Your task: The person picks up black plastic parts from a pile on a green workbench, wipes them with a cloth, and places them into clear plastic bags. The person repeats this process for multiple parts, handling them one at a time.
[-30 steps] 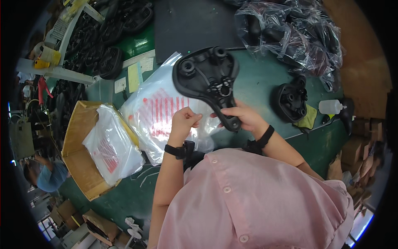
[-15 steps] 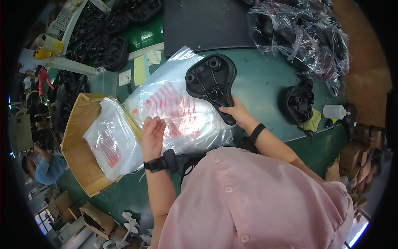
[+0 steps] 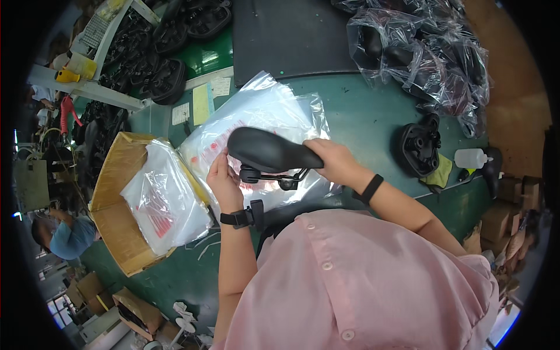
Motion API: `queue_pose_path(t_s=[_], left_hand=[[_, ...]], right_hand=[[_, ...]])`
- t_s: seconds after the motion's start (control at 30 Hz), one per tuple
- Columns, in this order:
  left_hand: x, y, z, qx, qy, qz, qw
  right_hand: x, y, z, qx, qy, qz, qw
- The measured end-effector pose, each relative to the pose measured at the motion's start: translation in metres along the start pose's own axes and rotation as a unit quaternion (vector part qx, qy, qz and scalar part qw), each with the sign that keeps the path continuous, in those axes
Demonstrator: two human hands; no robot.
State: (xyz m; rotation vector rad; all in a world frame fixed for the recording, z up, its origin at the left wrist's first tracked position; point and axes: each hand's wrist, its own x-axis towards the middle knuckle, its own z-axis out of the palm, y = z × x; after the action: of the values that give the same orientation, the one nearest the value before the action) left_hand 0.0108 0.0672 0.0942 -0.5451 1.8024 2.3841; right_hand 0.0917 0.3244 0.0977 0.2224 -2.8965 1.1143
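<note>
Saddle: black (image 3: 265,149), seat side up and tilted, nose to the right, rails showing beneath; held above the bags, by the desk's near edge.
Right hand: closed around the saddle's nose (image 3: 335,160).
Left hand: half-curled at the saddle's wide end (image 3: 224,181), fingertips by its rim; I cannot tell whether it grips.
Bags: clear, red-printed pile (image 3: 271,105), flat on the green desk (image 3: 361,114) at its near edge.
Box: open cardboard (image 3: 111,204), just left of the pile, more clear bags inside.
Sheet: yellow paper (image 3: 202,104), toward the desk's left edge.
Second saddle: underside up (image 3: 419,146), toward the desk's right edge.
Cloth: yellow-green (image 3: 440,170), just beside the second saddle.
Bottle: white (image 3: 471,157), lying near the cloth.
Mat: black (image 3: 286,35), along the desk's far side.
Wrapped saddles: in clear plastic (image 3: 431,67), toward the desk's far right corner.
</note>
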Motion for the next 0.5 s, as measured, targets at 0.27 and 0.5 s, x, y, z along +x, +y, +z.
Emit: queue_pose_path(t_s=[0.27, 0.5], left_hand=[[-0.069, 0.062, 0.038, 0.422, -0.367, 0.354, 0.749], [-0.128, 0.017, 0.095, 0.242, -0.581, 0.261, 0.732]], right_hand=[[0.016, 0.004, -0.004, 0.326, -0.137, 0.267, 0.897], [0.022, 0.014, 0.026, 0.497, 0.07, 0.275, 0.82]])
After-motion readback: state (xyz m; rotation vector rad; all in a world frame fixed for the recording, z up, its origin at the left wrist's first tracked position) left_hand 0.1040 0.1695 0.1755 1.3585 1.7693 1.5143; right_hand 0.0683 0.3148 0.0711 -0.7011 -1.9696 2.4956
